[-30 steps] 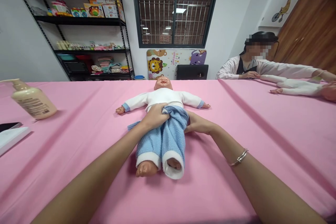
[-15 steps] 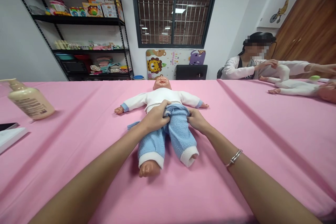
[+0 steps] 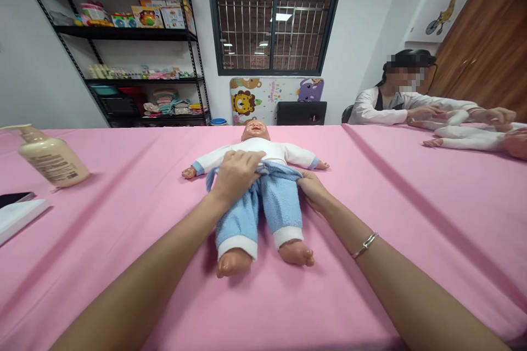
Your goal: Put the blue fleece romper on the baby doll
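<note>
A baby doll (image 3: 256, 130) lies on its back on the pink-covered table, its head away from me and its arms spread. It wears a white top (image 3: 269, 151) with blue cuffs and light blue fleece trousers (image 3: 282, 205) with white cuffs. Both bare feet stick out of the trouser legs. My left hand (image 3: 237, 175) is closed on the waistband near its middle and left side, its fingers curled over the cloth. At the right edge of the waistband, my right hand (image 3: 313, 189) pinches the fabric. A silver bangle circles my right wrist.
To the left stand a beige pump bottle (image 3: 55, 156) and a white box (image 3: 24, 216) beside a dark flat object. At the far right, a person (image 3: 381, 101) handles another doll (image 3: 473, 137). A black shelf rack (image 3: 123, 33) and a window are behind the pink table (image 3: 263, 307).
The trousers' waistband has been drawn up and spread wider. The doll's right-side foot has come out of its cuff. My left hand has moved slightly up and left, its back now uppermost.
</note>
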`<state>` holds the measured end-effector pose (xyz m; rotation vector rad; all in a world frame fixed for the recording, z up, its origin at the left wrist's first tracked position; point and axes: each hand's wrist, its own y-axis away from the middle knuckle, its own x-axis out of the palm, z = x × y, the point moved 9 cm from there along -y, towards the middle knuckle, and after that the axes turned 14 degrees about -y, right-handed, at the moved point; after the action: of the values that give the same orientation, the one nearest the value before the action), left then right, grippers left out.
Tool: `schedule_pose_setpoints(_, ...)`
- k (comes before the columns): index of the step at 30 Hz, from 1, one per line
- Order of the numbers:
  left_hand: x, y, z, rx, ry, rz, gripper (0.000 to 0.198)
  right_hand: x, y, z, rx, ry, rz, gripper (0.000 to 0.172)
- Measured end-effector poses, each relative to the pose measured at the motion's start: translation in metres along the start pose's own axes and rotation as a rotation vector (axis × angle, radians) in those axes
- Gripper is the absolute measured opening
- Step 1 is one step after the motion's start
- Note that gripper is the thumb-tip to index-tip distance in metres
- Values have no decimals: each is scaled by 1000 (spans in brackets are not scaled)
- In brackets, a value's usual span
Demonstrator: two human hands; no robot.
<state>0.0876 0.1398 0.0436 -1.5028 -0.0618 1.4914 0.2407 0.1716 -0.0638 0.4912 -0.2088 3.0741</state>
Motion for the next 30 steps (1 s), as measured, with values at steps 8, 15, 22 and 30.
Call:
schedule_pose_setpoints(8, 50, 42, 91, -607, 711, 258, 49, -29, -7, -5, 52, -214, -218, 41)
schedule_pose_setpoints(15, 67, 49, 60, -490, 1097, 308, 47, 17, 2, 7, 66, -183, 106, 28)
schedule_pose_setpoints(22, 61, 49, 78, -616, 1037, 228, 44, 27, 13, 7, 144, 115, 186, 33)
schedule_pose_setpoints(30, 80, 61, 72, -573, 1163, 477, 53, -9, 2, 0, 98, -24, -96, 24)
